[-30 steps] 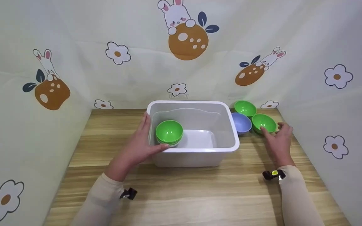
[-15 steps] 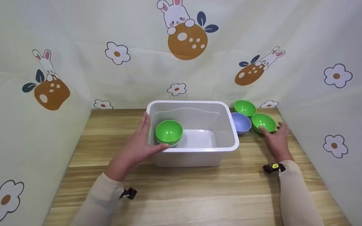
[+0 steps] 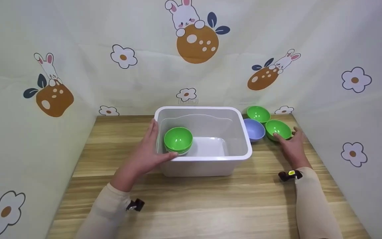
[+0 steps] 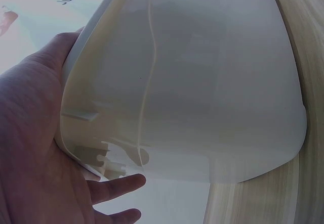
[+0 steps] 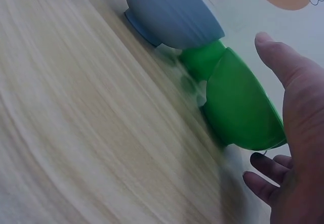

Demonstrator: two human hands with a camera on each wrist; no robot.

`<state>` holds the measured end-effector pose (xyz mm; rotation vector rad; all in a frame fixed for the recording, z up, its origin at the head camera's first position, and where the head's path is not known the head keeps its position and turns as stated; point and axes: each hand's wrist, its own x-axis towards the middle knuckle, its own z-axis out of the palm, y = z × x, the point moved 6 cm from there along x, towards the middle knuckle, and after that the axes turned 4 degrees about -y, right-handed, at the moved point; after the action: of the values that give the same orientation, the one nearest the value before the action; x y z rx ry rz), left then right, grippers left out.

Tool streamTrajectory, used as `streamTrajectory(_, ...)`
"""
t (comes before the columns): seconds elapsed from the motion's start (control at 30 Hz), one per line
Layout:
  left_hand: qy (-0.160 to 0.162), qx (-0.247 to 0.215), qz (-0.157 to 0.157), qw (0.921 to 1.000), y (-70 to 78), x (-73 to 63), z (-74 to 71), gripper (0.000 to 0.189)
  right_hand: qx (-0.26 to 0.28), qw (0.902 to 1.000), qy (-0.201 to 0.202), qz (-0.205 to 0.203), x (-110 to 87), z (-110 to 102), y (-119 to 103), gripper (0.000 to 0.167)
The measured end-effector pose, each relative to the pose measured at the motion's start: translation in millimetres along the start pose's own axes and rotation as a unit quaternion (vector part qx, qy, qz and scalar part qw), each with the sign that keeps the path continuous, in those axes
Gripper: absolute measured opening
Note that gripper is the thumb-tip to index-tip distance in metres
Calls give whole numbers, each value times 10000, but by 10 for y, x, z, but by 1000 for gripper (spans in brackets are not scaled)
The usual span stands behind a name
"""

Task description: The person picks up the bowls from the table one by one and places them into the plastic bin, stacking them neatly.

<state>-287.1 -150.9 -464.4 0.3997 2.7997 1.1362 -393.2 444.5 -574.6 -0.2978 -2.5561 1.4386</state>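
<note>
White bin (image 3: pixel 204 167), smooth with rounded corners, stands on the wood-grain table (image 3: pixel 211 205) before a printed sheet (image 4: pixel 30 11) that reads "Juice" in the left wrist view. Left hand (image 3: pixel 142 158), fingers straight, rests at its near-left corner. Right hand (image 3: pixel 292 148) has thumb and fingers apart around a glossy green bowl (image 3: pixel 278 128); contact is unclear. Bin rim part-hides a blue bowl (image 3: pixel 255 130).

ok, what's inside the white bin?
At left in the white bin: a stack of bowls, green on top, something pale at the bottom. Bare floor shows right of it. The top bowl hides the insides below; exact count unclear.
</note>
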Motion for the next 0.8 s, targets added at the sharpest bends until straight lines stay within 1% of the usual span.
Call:
streamTrajectory(0.23,-15,26,2,10000,8,4,3,149,-30,9999,-113,-64,29,21,5,126)
streamTrajectory(0.5,2,-1,8,10000,4,3,4,149,-242,9990,-327,-160,97,72,21,137)
streamTrajectory(0.7,36,-27,42,10000,-3,8,1,148,-163,9988,-375,-273,120,95,34,139)
streamTrajectory(0.8,33,-58,75,9999,-4,9,3,147,-207,9986,-359,-323,129,104,37,138)
